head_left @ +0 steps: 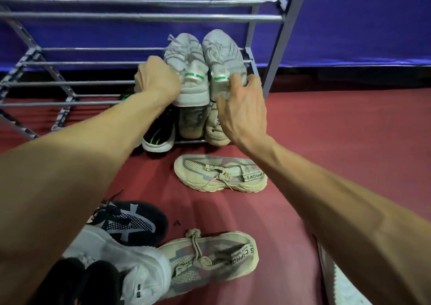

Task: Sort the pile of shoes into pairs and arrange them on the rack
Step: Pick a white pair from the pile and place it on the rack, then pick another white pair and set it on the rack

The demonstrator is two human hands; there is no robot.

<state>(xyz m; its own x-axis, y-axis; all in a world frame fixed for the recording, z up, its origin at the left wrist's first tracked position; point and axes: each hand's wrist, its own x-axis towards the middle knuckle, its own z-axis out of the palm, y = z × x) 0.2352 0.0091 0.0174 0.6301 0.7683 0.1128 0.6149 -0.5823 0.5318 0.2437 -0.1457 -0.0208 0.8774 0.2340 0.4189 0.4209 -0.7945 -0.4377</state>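
Two pale grey sneakers with green heel tabs stand side by side on the middle shelf of the grey metal rack [140, 16], toes pointing away. My left hand [157, 76] grips the heel side of the left grey sneaker [186, 71]. On the heel of the right grey sneaker [221, 55] my right hand [242, 108] is closed. Below them, on the bottom shelf, sit a black sneaker with a white sole [159, 136] and two beige shoes [191, 122]. On the red floor lie two beige sneakers [219, 174] [210, 258], a black and white sneaker [130, 220] and a white sneaker [121, 265].
A purple cloth [361, 20] hangs behind the rack. Another white shoe [340, 283] pokes in at the lower right under my forearm. Two dark shoes [77, 279] lie at the bottom left. The rack's left half holds bare bars.
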